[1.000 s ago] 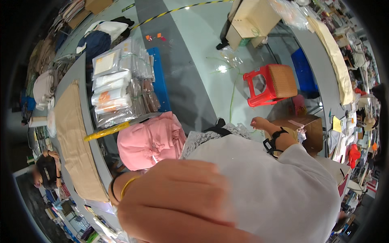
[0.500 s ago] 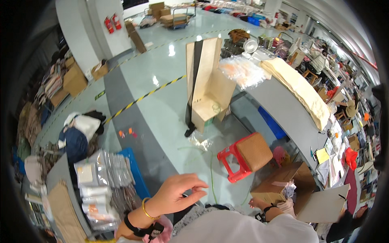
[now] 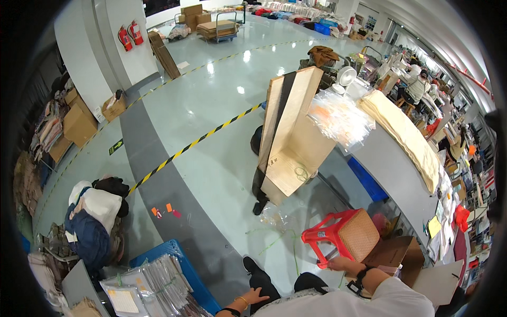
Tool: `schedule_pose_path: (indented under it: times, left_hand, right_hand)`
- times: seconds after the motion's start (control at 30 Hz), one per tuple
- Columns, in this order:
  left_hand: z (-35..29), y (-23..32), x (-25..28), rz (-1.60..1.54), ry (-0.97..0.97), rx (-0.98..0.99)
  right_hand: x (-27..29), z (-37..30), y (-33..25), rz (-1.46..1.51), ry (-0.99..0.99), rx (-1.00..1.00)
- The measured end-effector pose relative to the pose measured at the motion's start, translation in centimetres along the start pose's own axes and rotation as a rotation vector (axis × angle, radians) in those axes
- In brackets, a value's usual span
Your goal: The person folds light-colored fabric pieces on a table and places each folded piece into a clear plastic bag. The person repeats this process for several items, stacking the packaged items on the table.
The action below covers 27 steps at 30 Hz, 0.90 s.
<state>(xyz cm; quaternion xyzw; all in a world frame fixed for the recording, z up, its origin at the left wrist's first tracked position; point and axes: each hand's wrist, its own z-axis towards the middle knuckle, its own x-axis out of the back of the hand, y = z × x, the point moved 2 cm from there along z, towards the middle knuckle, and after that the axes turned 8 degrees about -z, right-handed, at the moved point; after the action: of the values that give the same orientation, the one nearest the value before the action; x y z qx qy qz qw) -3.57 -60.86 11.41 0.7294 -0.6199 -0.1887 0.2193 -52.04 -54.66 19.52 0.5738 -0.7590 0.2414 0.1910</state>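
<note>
Left hand: fingers loosely apart [image 3: 253, 298]. Right hand [image 3: 340, 263] at red stool [image 3: 353, 235], grip unclear; dragging could snag green cord [image 3: 295, 252].

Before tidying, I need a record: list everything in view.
Fire extinguishers: two, red, upper left
Trolley: one, blue, top
Cardboard boxes: several, brown, left, top, right
Clothes heap: one, mixed, left
Wooden stand: one, pale, centre
Fan: one, white, upper right
Tables: two, grey, right, lower left
Long cloth: one, cream, right table
Stool: one, red, right
Packets: many, clear, lower left, right table
Perforated crate: one, blue, lower left
People: several, mixed clothing, upper right
Other clutter: uncountable
Left hand: one, yellow bangle, lower centre
Right hand: one, black wristband, near stool
</note>
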Motion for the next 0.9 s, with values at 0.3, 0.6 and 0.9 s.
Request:
schedule_pose_path:
  times: [0.3, 0.6, 0.9]
  left_hand:
    - [1.4, 2.1, 3.0, -0.081, 0.136, 0.041]
    - [4.7, 6.0, 1.9, -0.264, 0.807, -0.072]
    - [3.3, 5.1, 5.0, -0.332, 0.791, 0.110]
  right_hand:
    - [15.1, 17.7, -8.9, -0.024, 0.316, 0.176]
    - [4.4, 43.6, -3.5, -0.143, -0.085, 0.091]
    - [-2.2, 70.0, 1.9, -0.114, 0.411, -0.230]
